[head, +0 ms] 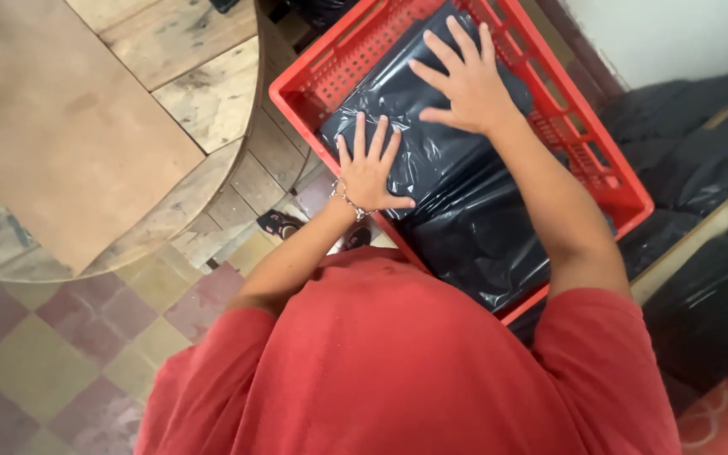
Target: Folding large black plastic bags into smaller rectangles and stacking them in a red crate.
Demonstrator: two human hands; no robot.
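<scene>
Pressing down with both hands, I have my palms flat on a black plastic package (440, 168) that lies inside a red plastic crate (600, 160). In the head view, my left hand (370, 173) sits near the centre of the picture, fingers spread and pointing toward 12 o'clock, resting open on the near-left part of the package. A thin bracelet (345, 200) circles that wrist. My right hand (465, 80) lies further up, toward 1 o'clock from the left one, also open with the fingers fanned out on the glossy black film; neither hand grips anything. The package fills most of the crate's floor, running from about 12 o'clock down to 5 o'clock, and its lower end spills over the crate's near rim. My red shirt (406, 362) takes up the bottom of the view at 6 o'clock. At 9 to 11 o'clock stands a round wooden table (212, 93) made of planks, with a flat brown cardboard sheet (52, 126) lying on it. Below it, at 7 to 8 o'clock, is a tiled floor (44, 362) in a faded checker pattern. More black plastic bags (701, 168) lie at 3 o'clock, beside the crate.
</scene>
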